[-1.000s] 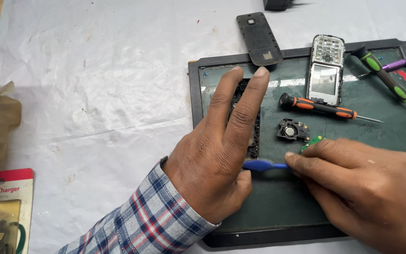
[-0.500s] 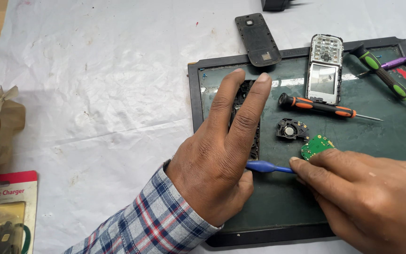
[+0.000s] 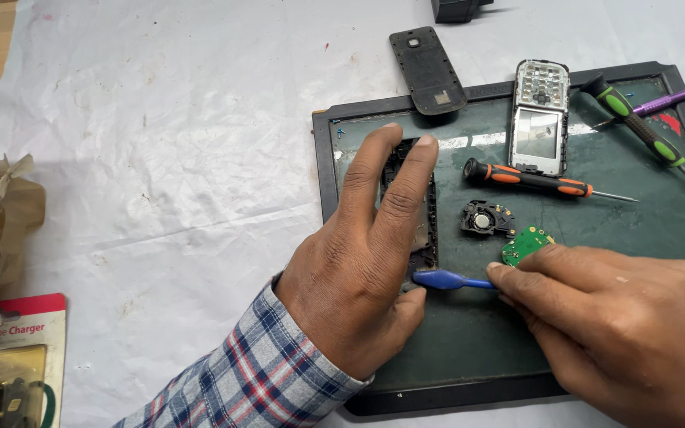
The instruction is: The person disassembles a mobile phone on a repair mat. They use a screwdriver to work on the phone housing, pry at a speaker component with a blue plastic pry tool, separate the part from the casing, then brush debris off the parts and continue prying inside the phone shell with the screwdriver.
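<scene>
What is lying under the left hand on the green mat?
Under the left hand lies a black phone frame on the green mat. Only its right edge and top show; the fingers cover the rest.

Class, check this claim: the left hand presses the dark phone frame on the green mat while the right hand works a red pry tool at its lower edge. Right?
Not quite: the pry tool is blue, not red, as the head view shows. The left hand presses the phone frame on the green mat while the right hand works it at the lower edge.
</scene>
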A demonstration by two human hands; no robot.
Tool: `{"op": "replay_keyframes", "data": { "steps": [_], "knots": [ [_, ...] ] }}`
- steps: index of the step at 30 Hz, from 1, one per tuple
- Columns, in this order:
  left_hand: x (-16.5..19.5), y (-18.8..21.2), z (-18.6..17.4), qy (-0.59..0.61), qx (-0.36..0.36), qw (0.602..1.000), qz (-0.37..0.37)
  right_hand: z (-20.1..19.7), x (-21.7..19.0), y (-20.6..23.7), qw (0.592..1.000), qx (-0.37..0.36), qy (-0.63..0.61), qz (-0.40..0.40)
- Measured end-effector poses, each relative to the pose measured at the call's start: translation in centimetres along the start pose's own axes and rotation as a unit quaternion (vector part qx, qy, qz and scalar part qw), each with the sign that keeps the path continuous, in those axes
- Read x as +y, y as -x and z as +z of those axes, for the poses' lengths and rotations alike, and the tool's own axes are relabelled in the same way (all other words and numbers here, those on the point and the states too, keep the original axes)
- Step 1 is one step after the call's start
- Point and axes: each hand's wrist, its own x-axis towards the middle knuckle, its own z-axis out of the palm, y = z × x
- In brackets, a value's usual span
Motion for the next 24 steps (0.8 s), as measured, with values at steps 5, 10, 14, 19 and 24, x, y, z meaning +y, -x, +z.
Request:
{"op": "replay_keyframes", "data": {
  "steps": [5,10,14,19,24],
  "knots": [
    [-0.6,-0.2,-0.4,-0.09,0.022,0.995,-0.024,-0.4,0.3,-0.4,0.999,0.031,0.026,0.032],
    [-1.2,-0.4,-1.3,-0.119,0.004,0.991,-0.057,-0.7,0.6,-0.9,0.997,-0.02,0.019,0.075],
    [-1.6,-0.6,-1.8,-0.135,-0.068,0.98,-0.127,-0.9,0.9,-0.9,0.998,-0.021,0.017,0.058],
    [-2.6,-0.6,-1.4,-0.134,-0.047,0.986,-0.086,-0.8,1.0,-0.8,0.998,-0.02,0.021,0.049],
    [-3.1,-0.8,-1.3,-0.145,-0.013,0.989,0.028,-1.0,0.8,-0.9,0.999,-0.017,0.018,0.042]
  ]
}}
